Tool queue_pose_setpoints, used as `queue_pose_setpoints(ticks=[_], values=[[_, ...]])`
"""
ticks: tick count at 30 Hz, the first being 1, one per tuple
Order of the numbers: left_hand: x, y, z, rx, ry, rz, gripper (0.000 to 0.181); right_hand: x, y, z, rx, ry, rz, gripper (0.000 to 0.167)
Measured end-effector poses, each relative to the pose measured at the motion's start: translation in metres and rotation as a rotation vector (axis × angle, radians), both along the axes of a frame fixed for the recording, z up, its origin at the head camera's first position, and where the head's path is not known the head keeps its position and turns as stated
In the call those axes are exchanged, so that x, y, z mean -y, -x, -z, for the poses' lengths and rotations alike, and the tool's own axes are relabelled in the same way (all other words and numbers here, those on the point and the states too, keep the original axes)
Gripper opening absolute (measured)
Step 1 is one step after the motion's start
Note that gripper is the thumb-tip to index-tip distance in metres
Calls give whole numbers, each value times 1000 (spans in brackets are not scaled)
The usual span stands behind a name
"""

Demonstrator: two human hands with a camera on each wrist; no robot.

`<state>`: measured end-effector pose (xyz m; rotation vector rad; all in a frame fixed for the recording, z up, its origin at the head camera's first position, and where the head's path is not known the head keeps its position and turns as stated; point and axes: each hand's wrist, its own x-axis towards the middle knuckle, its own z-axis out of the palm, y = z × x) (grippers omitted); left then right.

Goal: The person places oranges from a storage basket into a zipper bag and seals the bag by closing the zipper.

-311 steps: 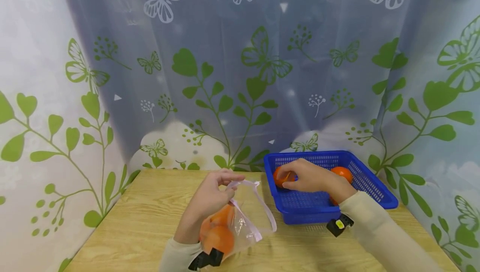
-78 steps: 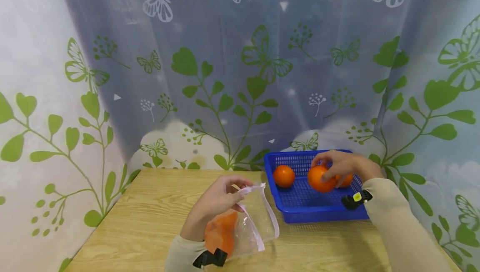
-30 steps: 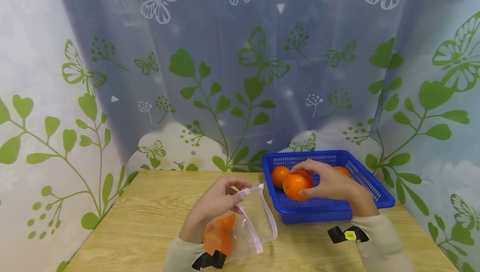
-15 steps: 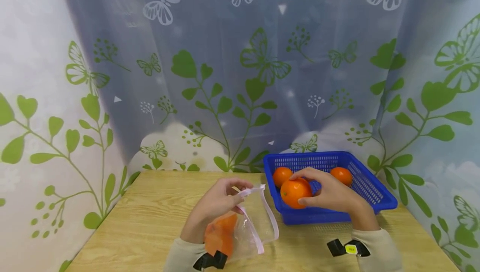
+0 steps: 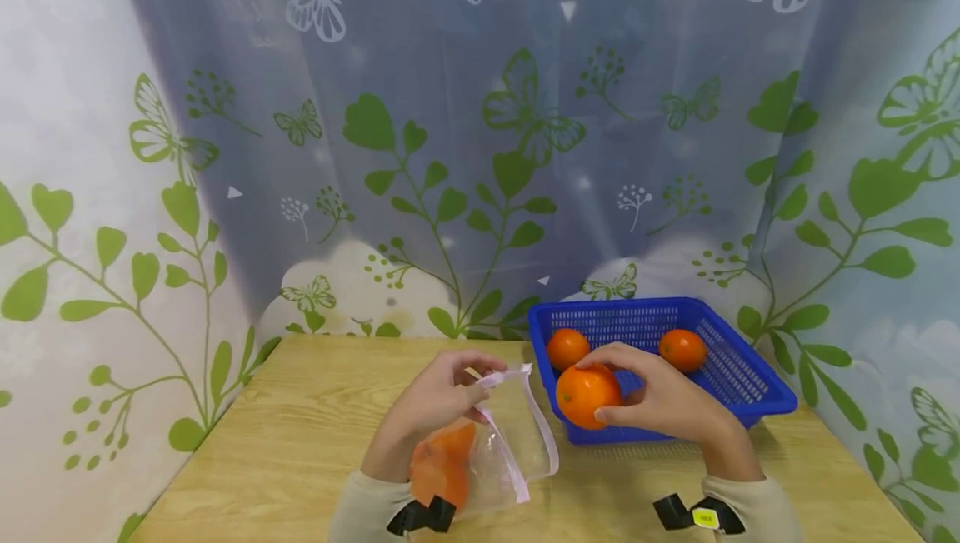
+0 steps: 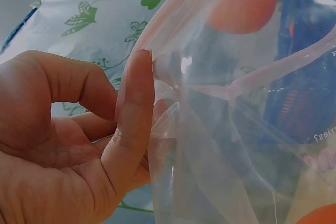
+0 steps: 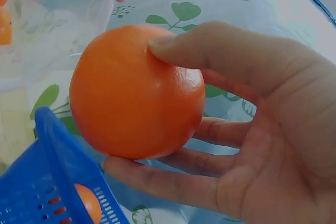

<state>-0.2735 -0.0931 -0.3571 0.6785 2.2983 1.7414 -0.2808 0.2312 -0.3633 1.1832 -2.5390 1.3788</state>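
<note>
My left hand [image 5: 435, 397] pinches the pink-edged rim of a clear plastic zip bag [image 5: 495, 468], whose mouth gapes toward the right. Oranges [image 5: 442, 464] show through the bag beneath that hand, partly covered by the wrist. In the left wrist view, thumb and forefinger [image 6: 134, 93] meet on the film of the bag. My right hand [image 5: 660, 397] grips an orange [image 5: 587, 396] over the near left rim of the blue basket [image 5: 622, 430], a short way from the bag. The right wrist view shows thumb and fingers curled round this orange [image 7: 136, 93].
Inside the basket sit two more oranges, one at the left [image 5: 567, 349] and one at the right [image 5: 682, 350]. Everything stands on a wooden table [image 5: 300, 426]. A curtain [image 5: 450, 151] printed with leaves and butterflies hangs behind its back edge.
Since 2.6 seconds ago, the right hand has brought the orange from the basket's middle leftward and nearer, to the rim. The left hand has kept its hold on the bag.
</note>
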Motion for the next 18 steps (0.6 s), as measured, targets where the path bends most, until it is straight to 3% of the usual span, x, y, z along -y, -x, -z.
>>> queue_pose_setpoints(ticks=[10,18], values=[[1,0,-2,-6,-4,0,30,3,-4,0,37,74,-85,47],[0,-2,-2,-12,-4,-4,30,5,-4,4,45,76,-79,48]])
